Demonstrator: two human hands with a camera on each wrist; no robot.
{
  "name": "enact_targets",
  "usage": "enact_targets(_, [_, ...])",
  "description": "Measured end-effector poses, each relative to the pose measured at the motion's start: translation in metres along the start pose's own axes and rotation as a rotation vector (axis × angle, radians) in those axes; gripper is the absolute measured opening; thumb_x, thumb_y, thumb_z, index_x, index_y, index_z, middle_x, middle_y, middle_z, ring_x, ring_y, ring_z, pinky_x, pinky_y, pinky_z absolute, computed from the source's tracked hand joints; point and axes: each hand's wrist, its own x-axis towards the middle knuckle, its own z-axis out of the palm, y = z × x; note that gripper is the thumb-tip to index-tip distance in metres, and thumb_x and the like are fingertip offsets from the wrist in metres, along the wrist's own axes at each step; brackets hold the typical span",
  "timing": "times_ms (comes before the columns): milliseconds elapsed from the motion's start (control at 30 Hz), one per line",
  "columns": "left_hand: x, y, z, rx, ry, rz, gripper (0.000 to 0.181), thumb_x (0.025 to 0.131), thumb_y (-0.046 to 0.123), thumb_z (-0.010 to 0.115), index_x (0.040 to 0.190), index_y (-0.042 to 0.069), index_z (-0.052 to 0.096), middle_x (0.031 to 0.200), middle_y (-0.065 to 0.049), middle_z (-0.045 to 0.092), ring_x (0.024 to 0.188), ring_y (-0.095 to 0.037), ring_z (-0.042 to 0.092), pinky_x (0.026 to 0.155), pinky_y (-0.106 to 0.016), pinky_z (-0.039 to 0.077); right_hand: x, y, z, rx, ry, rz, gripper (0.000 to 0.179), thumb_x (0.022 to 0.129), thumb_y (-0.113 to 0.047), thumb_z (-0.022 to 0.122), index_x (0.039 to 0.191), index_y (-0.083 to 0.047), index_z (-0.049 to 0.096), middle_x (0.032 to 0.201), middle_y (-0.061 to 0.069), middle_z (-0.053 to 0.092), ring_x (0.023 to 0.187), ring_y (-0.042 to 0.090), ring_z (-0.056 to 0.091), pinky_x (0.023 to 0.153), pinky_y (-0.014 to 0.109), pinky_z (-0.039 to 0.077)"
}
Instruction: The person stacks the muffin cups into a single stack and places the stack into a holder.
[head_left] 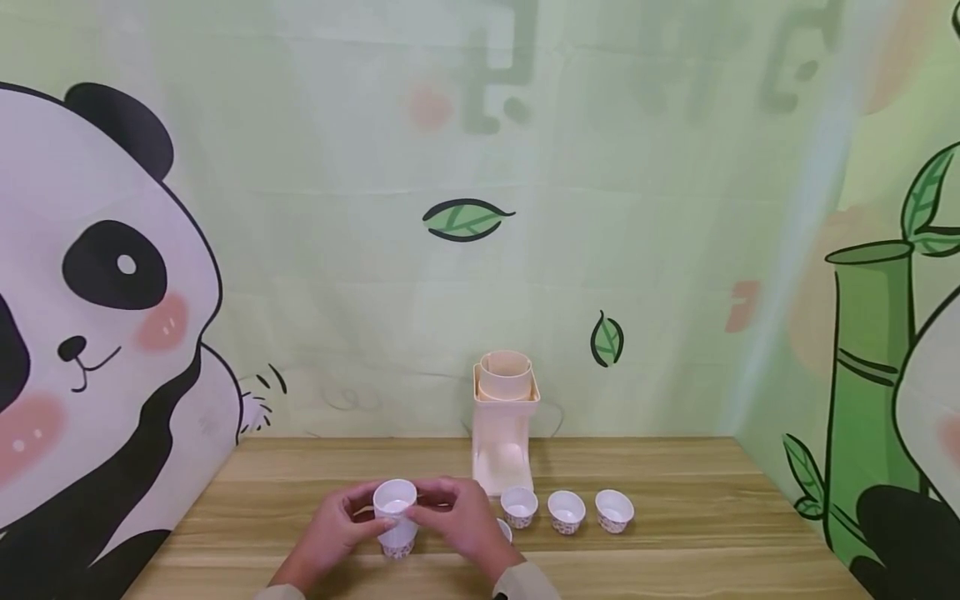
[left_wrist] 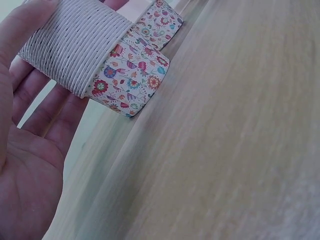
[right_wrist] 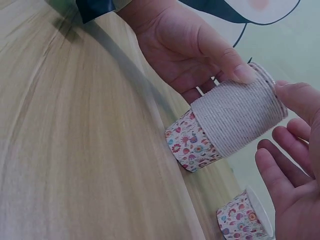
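A tall stack of nested paper cups (head_left: 395,500) stands upright, white ridged rims above and a floral-printed cup at the bottom. My left hand (head_left: 337,527) grips it from the left, thumb on the near side, and my right hand (head_left: 459,515) grips it from the right near the upper rims. In the left wrist view the stack's lowest cup (left_wrist: 131,75) is close to the tabletop. My right hand (right_wrist: 295,170) has its thumb at the top rims in the right wrist view, while my left hand (right_wrist: 185,47) reaches across from the other side.
Several single floral cups stand right of the hands: one (head_left: 519,507), another (head_left: 566,512) and a third (head_left: 615,511), plus one (head_left: 506,529) partly hidden by my right hand. Behind them a peach cup-holder stand (head_left: 504,433) rises near the wooden table's (head_left: 337,462) back edge.
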Motion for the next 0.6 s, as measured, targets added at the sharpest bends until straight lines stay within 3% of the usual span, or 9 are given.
enact_targets(233, [-0.001,-0.001,0.000,0.007,-0.006,0.007,0.056,0.074,0.018,0.080,0.124,0.006,0.058,0.115,-0.014,0.065,0.100,-0.016,0.065,0.086,-0.024,0.053,-0.005,-0.006,-0.008,0.008,0.034,0.014,0.039,0.077,-0.025,0.078,0.109,-0.006,0.068,0.105,0.012,0.070,0.095,0.023,0.067,0.076,0.018,0.054])
enact_targets(467, [-0.002,0.002,0.000,0.001,-0.013,0.007,0.057,0.074,0.015,0.079,0.125,0.003,0.057,0.116,-0.018,0.063,0.100,-0.014,0.064,0.086,-0.024,0.053,-0.012,-0.005,-0.020,0.013,0.062,0.018,0.037,0.076,-0.028,0.079,0.108,-0.012,0.069,0.104,0.009,0.070,0.098,0.026,0.066,0.079,0.019,0.054])
enact_targets(600, [-0.002,0.004,0.001,0.005,-0.012,0.003,0.058,0.073,0.016,0.080,0.125,0.004,0.057,0.116,-0.018,0.063,0.100,-0.014,0.064,0.085,-0.023,0.053,-0.018,-0.007,-0.027,0.040,0.066,0.015,0.036,0.077,-0.024,0.078,0.108,-0.009,0.069,0.103,0.015,0.069,0.098,0.027,0.066,0.080,0.020,0.054])
